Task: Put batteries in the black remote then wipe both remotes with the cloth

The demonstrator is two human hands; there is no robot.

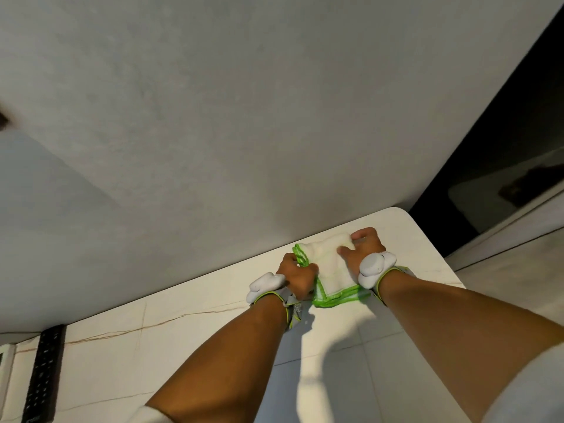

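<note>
A white cloth with a green border lies on the pale marble table near its far right corner. My left hand is closed on the cloth's left green edge. My right hand presses on the cloth's far right part, fingers curled over the fabric. The long black remote lies far to the left near the table's left side, buttons up. A white remote shows only as a sliver at the left frame edge beside the black one. No batteries are visible.
A grey wall rises right behind the table's far edge. The table's rounded right corner borders a dark gap, with pale floor tiles beyond. Both wrists wear white trackers on straps.
</note>
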